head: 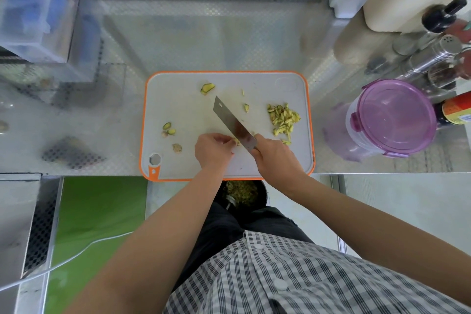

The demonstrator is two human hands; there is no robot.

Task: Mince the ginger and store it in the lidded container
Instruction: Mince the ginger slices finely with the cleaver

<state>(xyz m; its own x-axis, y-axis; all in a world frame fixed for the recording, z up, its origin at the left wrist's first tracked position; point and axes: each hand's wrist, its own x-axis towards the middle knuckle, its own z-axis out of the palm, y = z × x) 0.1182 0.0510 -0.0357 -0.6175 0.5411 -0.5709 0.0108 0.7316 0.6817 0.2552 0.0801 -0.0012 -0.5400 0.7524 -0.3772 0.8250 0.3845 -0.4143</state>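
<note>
Board: a white cutting board [178, 109] with an orange rim lay at the middle of the worktop's [204, 41] front edge.
Left hand: the left hand [214, 146] had its fingers curled, pinching a small ginger piece [237, 141] near the board's front edge, right against the blade.
Right hand: the right hand [274, 158] was clenched round the handle of the cleaver [233, 122], whose blade ran diagonally toward the board's far side.
Cut ginger: a pile of ginger strips [283, 118] sat by the board's right edge.
Scraps: peel scraps [169, 129] lay scattered along the board's left side and far edge.
Container: the lidded container [390, 120], purple lid on, stood on the worktop beside the board's right edge.
</note>
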